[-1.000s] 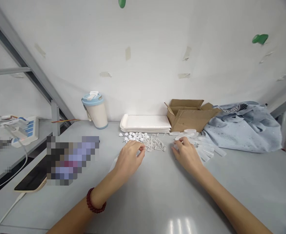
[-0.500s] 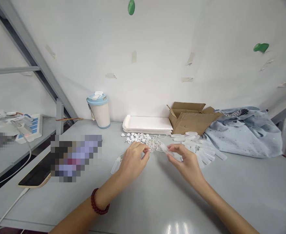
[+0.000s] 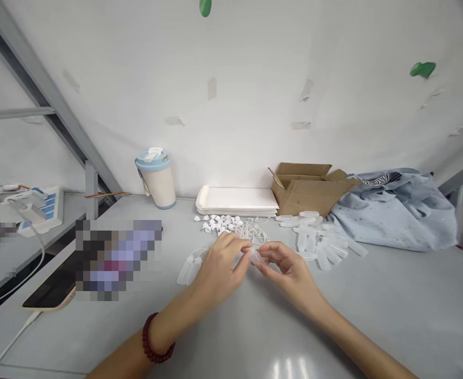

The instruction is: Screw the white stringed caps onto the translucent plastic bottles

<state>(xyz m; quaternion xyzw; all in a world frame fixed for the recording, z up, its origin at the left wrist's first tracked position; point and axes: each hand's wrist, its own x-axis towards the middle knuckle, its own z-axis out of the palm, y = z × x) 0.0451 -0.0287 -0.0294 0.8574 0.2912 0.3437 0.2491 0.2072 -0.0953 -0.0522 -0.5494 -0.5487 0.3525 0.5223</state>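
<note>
Between my hands, over the middle of the table, is a small translucent plastic tube. My right hand pinches it between thumb and fingers from the right. At its left end, my left hand has thumb and fingertips closed together; what they grip is too small to make out. Just behind lie a tangle of white cord loops and a heap of small white caps. Beside my left wrist rest a few tubes with white tops and cords. Many loose translucent tubes are spread to the right.
A stack of white padded envelopes and an open cardboard box stand against the wall. Right of them lies a light-blue cloth bundle. On the left are a lidded cup, a phone on a cable, and a power strip.
My right hand has moved left with the tube, bringing it to my left fingertips. My left hand has shifted slightly right, showing more of the tubes by the wrist.
</note>
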